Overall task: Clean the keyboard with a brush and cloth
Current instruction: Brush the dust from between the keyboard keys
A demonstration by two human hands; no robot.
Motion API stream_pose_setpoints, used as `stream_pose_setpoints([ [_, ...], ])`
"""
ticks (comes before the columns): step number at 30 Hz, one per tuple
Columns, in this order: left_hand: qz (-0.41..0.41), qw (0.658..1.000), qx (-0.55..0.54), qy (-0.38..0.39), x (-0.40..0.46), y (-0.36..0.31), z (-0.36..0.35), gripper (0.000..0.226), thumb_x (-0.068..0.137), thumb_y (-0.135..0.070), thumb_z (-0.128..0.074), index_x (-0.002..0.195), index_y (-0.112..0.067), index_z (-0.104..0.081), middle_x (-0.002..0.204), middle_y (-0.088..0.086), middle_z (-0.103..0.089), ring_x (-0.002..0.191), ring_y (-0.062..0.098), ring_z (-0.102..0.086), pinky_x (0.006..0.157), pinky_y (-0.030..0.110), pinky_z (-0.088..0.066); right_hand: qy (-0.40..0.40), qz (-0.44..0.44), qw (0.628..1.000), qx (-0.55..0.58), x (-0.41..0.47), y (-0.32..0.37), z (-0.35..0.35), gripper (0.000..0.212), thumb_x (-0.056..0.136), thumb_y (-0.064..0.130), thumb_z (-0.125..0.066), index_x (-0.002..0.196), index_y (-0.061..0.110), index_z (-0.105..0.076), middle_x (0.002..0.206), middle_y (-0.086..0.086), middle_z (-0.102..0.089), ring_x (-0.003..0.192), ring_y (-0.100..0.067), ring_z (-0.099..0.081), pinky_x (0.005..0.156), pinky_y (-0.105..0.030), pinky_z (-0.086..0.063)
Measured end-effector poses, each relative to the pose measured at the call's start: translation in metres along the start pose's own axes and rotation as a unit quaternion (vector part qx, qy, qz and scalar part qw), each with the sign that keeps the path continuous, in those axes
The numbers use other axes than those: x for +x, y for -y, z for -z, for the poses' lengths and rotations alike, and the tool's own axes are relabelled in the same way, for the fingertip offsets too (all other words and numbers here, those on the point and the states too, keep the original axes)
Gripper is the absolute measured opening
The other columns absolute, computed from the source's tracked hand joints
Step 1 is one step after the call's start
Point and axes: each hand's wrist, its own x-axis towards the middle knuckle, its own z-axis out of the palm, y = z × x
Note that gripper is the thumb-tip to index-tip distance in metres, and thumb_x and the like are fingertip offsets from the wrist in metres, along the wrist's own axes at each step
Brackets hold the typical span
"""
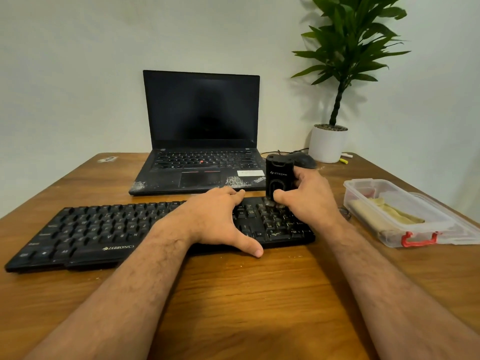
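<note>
While left fingers [233, 194] rest flat on the ZEBRONICS keyboard [109, 235], right fingers [281, 197] grip the brush [279, 178].

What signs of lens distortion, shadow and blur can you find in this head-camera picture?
Head view: the wide lens bows the table edge and stretches both forearms; the plant casts a soft shadow on the wall; the keyboard legends look smeared; the laptop screen is dark, without glare; the brush logo stays readable.

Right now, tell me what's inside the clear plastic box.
The clear plastic box holds yellowish folded cloth and something reddish at its far end, too blurred to name. Anything beneath the cloth is hidden.
</note>
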Motion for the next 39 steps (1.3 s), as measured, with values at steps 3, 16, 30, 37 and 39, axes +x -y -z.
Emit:
stream_pose_setpoints([
  [3, 0.002, 1.0, -0.002, 0.003, 0.0, 0.001, -0.001, 0.143, 0.047, -0.093, -0.068, 0.161, -0.027, -0.012, 0.16, -0.013, -0.026, 0.142, 0.013, -0.031, 0.116, 0.042, -0.035, -0.028, -0.003, 1.0, -0.008, 0.002, 0.002, -0.003, 0.043, 0.079, 0.018, -0.078, 0.12, 0.023, -0.067, 0.1, 0.01, -0.07, 0.096, -0.008, -0.067, 0.073, -0.017, -0.048],
  [16, 0.003, 1.0, -0.003, 0.006, 0.001, 0.001, -0.001, 0.145, 0.046, -0.093, -0.067, 0.161, -0.027, -0.01, 0.162, -0.012, -0.023, 0.145, 0.013, -0.028, 0.118, 0.043, -0.032, -0.023, -0.013, 0.999, 0.034, 0.005, 0.001, 0.005, 0.039, 0.081, 0.015, -0.078, 0.113, 0.031, -0.065, 0.089, 0.02, -0.065, 0.086, 0.003, -0.063, 0.068, -0.015, -0.046],
  [30, -0.006, 1.0, -0.023, 0.003, 0.002, 0.002, -0.002, 0.137, 0.045, -0.091, -0.07, 0.159, -0.04, -0.013, 0.154, -0.016, -0.032, 0.139, 0.012, -0.034, 0.113, 0.044, -0.038, -0.058, -0.007, 0.998, -0.019, 0.01, 0.004, -0.003, 0.041, 0.079, 0.014, -0.077, 0.119, 0.019, -0.068, 0.095, 0.011, -0.063, 0.097, -0.011, -0.062, 0.08, -0.024, -0.05],
  [37, -0.005, 1.0, -0.027, 0.003, 0.001, 0.002, -0.001, 0.136, 0.048, -0.089, -0.071, 0.159, -0.038, -0.012, 0.157, -0.016, -0.028, 0.141, 0.011, -0.031, 0.115, 0.043, -0.036, -0.051, -0.039, 0.997, 0.042, 0.011, 0.0, 0.005, 0.044, 0.078, 0.01, -0.079, 0.119, 0.021, -0.067, 0.096, 0.011, -0.064, 0.096, -0.01, -0.062, 0.07, -0.017, -0.045],
  [39, -0.005, 1.0, -0.027, 0.002, 0.001, 0.002, -0.002, 0.136, 0.047, -0.09, -0.071, 0.159, -0.038, -0.013, 0.158, -0.016, -0.028, 0.142, 0.012, -0.031, 0.115, 0.044, -0.036, -0.017, -0.038, 0.996, 0.073, 0.008, -0.001, 0.01, 0.035, 0.078, 0.008, -0.079, 0.099, 0.032, -0.065, 0.091, 0.015, -0.068, 0.093, -0.009, -0.066, 0.075, -0.023, -0.051],
])
